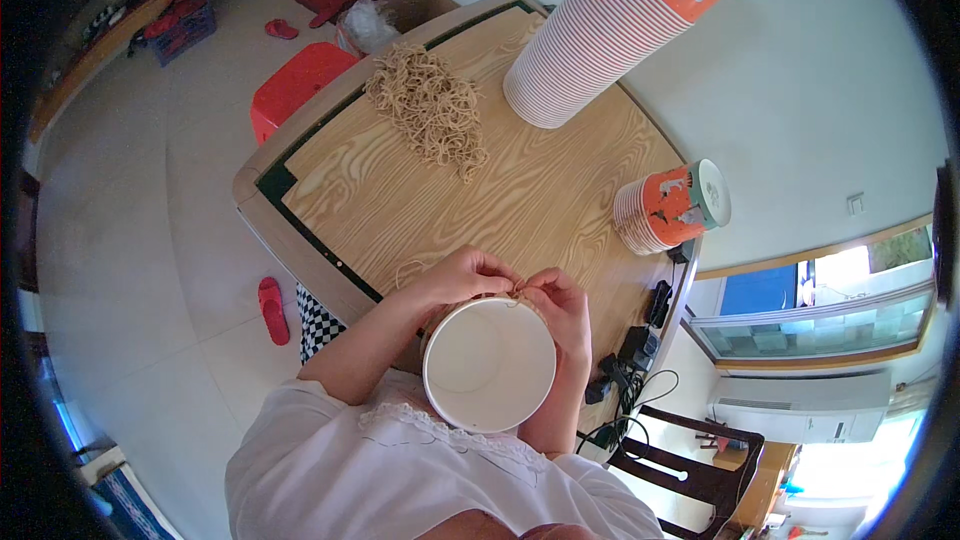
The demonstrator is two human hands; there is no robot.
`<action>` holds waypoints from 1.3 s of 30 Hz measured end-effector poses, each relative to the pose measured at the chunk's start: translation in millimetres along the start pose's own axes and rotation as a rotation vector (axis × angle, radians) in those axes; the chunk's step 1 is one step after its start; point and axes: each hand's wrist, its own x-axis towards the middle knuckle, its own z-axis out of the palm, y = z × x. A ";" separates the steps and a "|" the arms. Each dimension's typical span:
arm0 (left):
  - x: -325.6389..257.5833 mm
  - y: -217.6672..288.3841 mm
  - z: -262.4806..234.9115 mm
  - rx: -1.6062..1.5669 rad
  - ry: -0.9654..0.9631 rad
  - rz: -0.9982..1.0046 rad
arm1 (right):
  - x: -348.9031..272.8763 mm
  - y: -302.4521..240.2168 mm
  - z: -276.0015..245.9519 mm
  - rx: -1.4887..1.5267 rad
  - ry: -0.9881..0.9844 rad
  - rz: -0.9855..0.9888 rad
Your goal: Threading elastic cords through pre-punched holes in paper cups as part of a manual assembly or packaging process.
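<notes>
A white-lined paper bucket point(490, 365) is between my forearms, its open mouth tilted up toward me. At its far rim my left hand point(466, 276) pinches a thin tan string, fingertips close together. My right hand point(560, 305) meets it there, thumb and fingers closed on the same string. A small knot or loop of the string point(514, 293) shows between the fingertips; its exact form is too small to tell. Another bit of string point(405, 271) curls on the table beside my left wrist. The bucket's outer wall is mostly hidden.
A tangled pile of tan strings point(430, 105) lies on the wooden table point(540, 200). Beyond it leans a tall stack of paper buckets point(600, 45), with a shorter stack point(655, 210) at the right. Black cables and adapters point(635, 350) crowd the right edge. A red stool point(300, 85) stands left.
</notes>
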 end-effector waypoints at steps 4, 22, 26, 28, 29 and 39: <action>2.7 -1.4 0.0 0.076 -0.006 0.012 | 5.2 8.7 -3.9 0.043 -0.030 -0.040; 8.6 -12.8 -12.1 0.064 0.022 0.092 | -4.8 -8.3 3.1 0.108 -0.192 0.046; 4.5 -7.5 -10.8 0.042 -0.007 0.090 | -4.9 -5.5 0.3 0.115 -0.141 0.151; 1.7 -7.7 -13.9 0.003 -0.040 0.090 | -5.8 -7.6 0.1 0.138 -0.121 0.161; -0.4 -9.9 -18.2 0.000 -0.038 0.092 | -6.0 -8.9 2.3 0.157 -0.107 0.174; -8.4 -7.8 -27.8 -0.015 -0.030 0.039 | -6.7 -6.3 6.4 0.185 -0.061 0.147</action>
